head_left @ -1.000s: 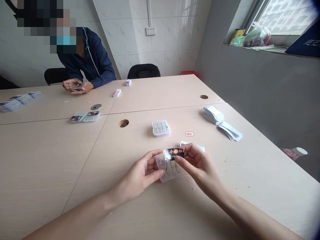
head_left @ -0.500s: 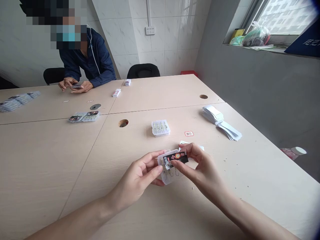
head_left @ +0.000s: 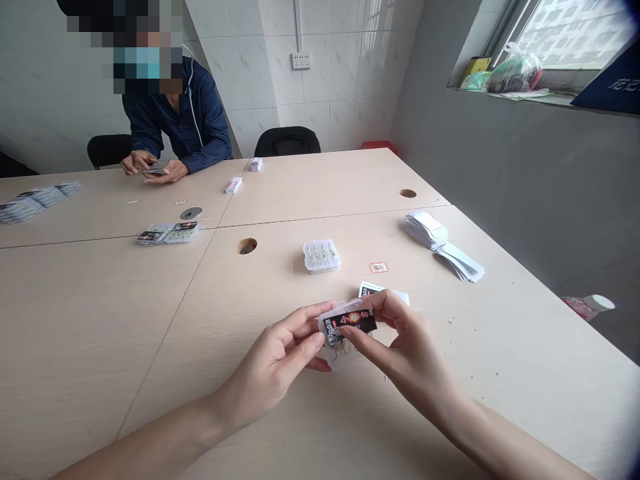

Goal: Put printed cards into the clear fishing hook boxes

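Note:
A clear plastic box [head_left: 340, 358] with hooks inside is tilted above the table, gripped at its left side by my left hand [head_left: 287, 353]. Against the upper part of the box lies a black label [head_left: 356, 320] with an orange burst and white characters. My right hand [head_left: 395, 333] pinches this label between thumb and fingers at its right end. Partly hidden behind my right hand are more labels [head_left: 369, 289] on the table. Farther back stands a clear box stack [head_left: 321, 256] with hooks showing.
White card stacks [head_left: 426, 229] lie at the right, beside a small red-edged sticker [head_left: 379, 267]. Labelled boxes [head_left: 169, 233] sit at the left, near a round table hole [head_left: 247, 247]. Across the table a person [head_left: 175, 127] in a blue jacket holds cards.
The black label has shifted slightly left and lies more level across the box. More of the labels behind my right hand shows. The person opposite has leaned slightly to the right.

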{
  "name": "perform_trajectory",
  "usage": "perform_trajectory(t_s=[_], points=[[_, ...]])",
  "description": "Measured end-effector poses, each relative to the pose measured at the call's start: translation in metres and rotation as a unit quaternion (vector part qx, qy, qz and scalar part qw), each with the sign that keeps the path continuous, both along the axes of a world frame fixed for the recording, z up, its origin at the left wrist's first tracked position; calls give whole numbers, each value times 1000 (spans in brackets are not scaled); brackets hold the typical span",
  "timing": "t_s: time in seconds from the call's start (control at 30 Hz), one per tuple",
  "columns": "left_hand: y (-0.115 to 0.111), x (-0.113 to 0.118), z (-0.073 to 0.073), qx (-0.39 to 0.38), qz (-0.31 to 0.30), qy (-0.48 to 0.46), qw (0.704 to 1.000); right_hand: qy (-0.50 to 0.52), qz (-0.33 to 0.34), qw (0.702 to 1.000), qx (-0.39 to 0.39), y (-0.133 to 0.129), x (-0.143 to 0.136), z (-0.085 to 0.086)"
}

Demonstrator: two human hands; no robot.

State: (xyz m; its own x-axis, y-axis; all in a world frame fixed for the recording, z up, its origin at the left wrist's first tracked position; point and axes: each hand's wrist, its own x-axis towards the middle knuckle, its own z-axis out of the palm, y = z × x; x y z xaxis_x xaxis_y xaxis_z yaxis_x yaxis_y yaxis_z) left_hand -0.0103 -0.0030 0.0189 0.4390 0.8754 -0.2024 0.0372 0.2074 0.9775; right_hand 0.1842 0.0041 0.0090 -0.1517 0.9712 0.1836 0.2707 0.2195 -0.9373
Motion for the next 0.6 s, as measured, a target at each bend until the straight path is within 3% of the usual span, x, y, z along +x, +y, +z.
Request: perform_trajectory(t_s=[0.6], points=[[-1, 0, -2, -7, 9, -7, 1000, 13, -7, 1000, -23, 0, 0, 0]])
